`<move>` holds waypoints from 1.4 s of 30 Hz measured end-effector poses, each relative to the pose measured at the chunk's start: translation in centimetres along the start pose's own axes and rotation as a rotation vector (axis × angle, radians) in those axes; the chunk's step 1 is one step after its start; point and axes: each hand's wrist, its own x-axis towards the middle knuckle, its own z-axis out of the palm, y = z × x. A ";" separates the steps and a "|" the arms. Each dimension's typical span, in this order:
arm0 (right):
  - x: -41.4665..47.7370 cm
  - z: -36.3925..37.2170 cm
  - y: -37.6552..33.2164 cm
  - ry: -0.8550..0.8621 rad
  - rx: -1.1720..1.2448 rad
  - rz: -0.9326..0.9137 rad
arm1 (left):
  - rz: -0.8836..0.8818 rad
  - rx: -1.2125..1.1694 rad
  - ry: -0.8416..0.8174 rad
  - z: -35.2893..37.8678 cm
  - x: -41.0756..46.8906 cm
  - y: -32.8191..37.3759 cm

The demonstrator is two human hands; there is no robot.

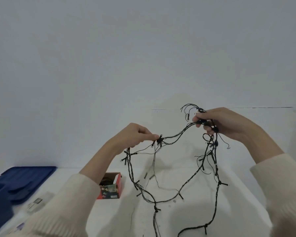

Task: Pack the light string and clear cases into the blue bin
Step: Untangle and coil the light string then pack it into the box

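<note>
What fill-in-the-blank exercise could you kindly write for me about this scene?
The left hand and the right hand both hold up the light string, whose wire is ___.
The small open box on the table is mostly ___ outside.
That box stands nearer the ___ hand.
The flat plastic lid at the far left is ___.
Missing words: black; red; left; blue.

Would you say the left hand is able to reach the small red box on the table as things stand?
Probably yes: the red box sits just below the left hand with nothing between, though that hand pinches the light string.
</note>
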 end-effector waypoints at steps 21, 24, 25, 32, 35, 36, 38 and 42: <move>0.8 0.5 1.4 0.149 0.084 -0.061 | 0.057 -0.588 0.193 -0.6 0.7 1.5; 0.8 1.8 0.9 0.060 0.127 -0.152 | 0.081 -0.507 0.129 -0.1 0.8 2.7; 0.7 2.5 0.7 0.004 0.126 -0.176 | 0.099 -0.473 0.102 0.2 0.8 3.1; 0.8 5.4 -0.6 -0.165 0.268 -0.167 | 0.198 -0.258 -0.009 0.2 1.1 3.5; 1.0 3.6 -0.7 0.003 0.359 -0.154 | 0.164 0.015 -0.086 -0.7 0.8 1.5; 1.1 2.7 -0.6 0.039 0.395 -0.164 | 0.150 0.088 -0.113 -0.9 0.7 0.8; 1.1 1.0 -0.3 0.111 0.522 -0.189 | 0.120 0.198 -0.133 -1.3 0.7 -0.8; 0.8 -2.1 0.3 0.325 0.695 -0.263 | 0.018 0.179 -0.128 -2.3 0.8 -3.9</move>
